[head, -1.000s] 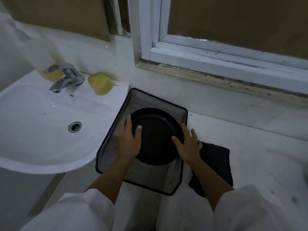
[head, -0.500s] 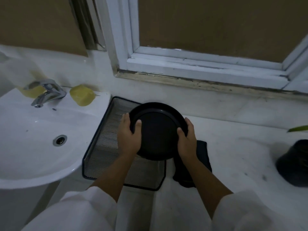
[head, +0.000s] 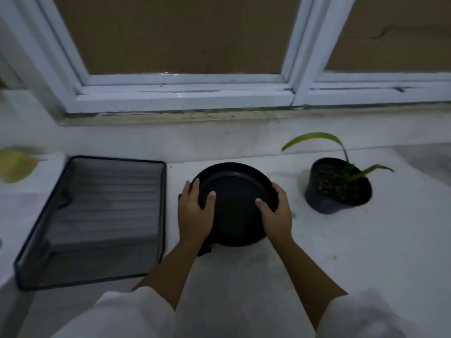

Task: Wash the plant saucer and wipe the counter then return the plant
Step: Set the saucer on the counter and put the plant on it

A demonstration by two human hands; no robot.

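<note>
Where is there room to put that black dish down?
Bare white counter lies in front of the black plant pot and along the near edge. The black wire-mesh tray is empty too. It is tightest between the round black saucer and the pot.

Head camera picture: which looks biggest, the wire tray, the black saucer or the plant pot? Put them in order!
1. Wire tray, clearly biggest.
2. Black saucer.
3. Plant pot, smallest without its leaves, though the saucer is nearer the camera, so that gap is unsure.

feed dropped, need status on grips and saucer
Left grip, right grip both on saucer rim. Saucer over counter between tray and plant. Cloth edge peeks beneath it.
</note>
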